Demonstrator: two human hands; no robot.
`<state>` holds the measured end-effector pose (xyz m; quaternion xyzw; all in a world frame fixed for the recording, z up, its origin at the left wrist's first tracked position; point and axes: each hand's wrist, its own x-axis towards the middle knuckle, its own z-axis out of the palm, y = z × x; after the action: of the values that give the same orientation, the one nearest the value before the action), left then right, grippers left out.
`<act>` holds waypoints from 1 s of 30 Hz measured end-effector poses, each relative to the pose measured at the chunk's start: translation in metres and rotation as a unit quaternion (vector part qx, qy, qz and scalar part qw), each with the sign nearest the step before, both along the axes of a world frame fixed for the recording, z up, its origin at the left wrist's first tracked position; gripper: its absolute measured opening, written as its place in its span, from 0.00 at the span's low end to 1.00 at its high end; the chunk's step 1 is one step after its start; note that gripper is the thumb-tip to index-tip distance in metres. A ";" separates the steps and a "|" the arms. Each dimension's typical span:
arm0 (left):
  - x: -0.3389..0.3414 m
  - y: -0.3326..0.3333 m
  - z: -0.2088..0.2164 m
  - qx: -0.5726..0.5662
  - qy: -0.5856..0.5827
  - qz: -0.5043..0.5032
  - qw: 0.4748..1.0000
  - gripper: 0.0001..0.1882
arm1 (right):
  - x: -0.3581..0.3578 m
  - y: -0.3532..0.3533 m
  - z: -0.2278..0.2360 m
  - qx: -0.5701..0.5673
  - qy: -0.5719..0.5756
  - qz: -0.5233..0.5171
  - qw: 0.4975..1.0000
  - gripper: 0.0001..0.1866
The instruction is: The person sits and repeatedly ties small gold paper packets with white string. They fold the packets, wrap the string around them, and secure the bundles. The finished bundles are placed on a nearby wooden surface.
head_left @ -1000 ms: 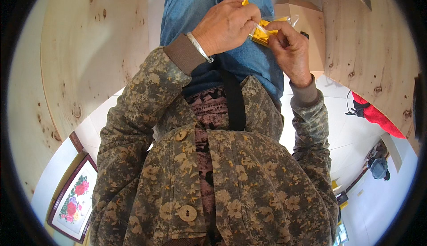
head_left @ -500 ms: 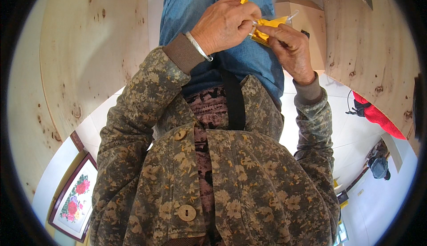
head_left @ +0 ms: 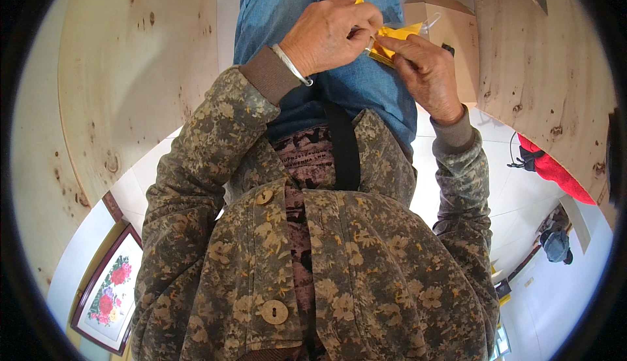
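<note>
- Left hand (head_left: 333,34): finger and thumb grip pinched on the left end of the shiny yellow, creased thin-sheet piece (head_left: 403,32).
- Right hand (head_left: 428,77): grip clamped from the right, forefinger across the piece.
- It sits between the 2 hands, above the right leg of the blue denim jeans (head_left: 366,93).
- Probably light, floppy, slippery and easily torn; best pinched near its edges.
- Farther right: brown cardboard box (head_left: 459,41).
</note>
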<state>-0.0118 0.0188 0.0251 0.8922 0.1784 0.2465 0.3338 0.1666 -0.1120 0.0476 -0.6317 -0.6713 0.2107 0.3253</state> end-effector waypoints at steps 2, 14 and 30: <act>0.001 0.000 -0.001 0.002 -0.003 0.001 1.000 0.02 | 0.000 0.000 0.002 -0.006 -0.030 0.005 1.000 0.17; 0.002 0.001 -0.002 -0.010 -0.028 0.009 1.000 0.02 | -0.006 -0.002 0.008 -0.008 -0.152 0.019 0.988 0.20; 0.003 0.001 -0.001 -0.033 -0.004 0.031 0.999 0.03 | -0.011 -0.002 0.008 0.008 -0.131 0.013 0.991 0.22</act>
<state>-0.0087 0.0193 0.0237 0.8738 0.2132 0.2540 0.3557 0.1560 -0.1142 0.0552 -0.6422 -0.7182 0.1248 0.2370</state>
